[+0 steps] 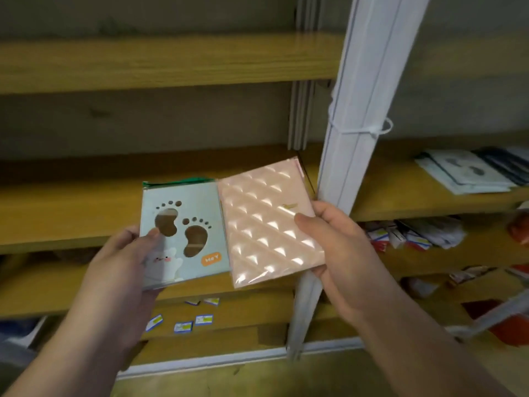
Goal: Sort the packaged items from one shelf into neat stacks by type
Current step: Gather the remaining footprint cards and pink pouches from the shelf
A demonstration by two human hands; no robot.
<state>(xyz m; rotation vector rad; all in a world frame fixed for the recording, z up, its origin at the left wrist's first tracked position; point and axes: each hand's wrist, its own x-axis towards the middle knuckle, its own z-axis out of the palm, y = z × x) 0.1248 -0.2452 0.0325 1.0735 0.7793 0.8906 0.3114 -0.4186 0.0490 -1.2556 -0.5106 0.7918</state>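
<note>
This looks like a shop stockroom or the shelving aisle of a small stationery store. Long wooden shelves (160,61) on white metal posts (355,138) run in tiers above, behind and below the hands. To the right of the right hand (337,247), flat packets in clear wrap (469,173) lie in a loose pile on a shelf, and below them small boxed goods with price-style labels (400,236) are heaped together. Under the left hand (126,259), small labelled packs (183,325) lie scattered on a low shelf. Both hands hold wrapped, retail-style notebooks (269,224).
</note>
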